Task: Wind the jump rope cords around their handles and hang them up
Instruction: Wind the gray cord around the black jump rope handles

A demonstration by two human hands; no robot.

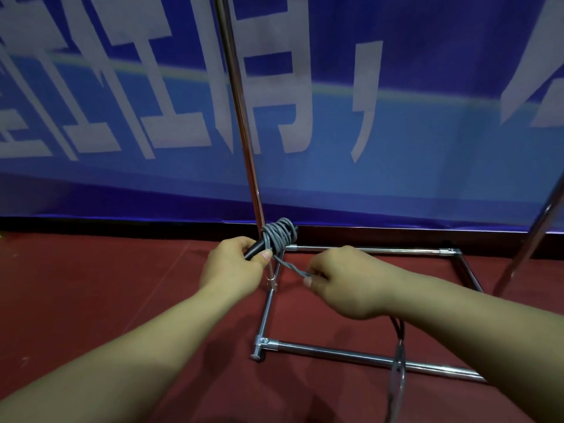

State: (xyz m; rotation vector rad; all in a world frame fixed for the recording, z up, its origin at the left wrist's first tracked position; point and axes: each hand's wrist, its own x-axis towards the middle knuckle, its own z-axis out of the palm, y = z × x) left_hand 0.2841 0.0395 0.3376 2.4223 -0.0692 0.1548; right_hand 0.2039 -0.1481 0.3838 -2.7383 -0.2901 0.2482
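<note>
Red floor, blue banner behind: my left hand (233,264) grips the handles (254,251), mostly wound; my right hand (338,282) pinches the remaining cord (291,268); hanging remains.

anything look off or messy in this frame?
Mostly fine. The grey cord is bunched in uneven, overlapping coils at one end of the black handle, held by the left hand. The right hand pinches the twisted free strand, and a loose loop hangs under that wrist across the metal rack base.
</note>
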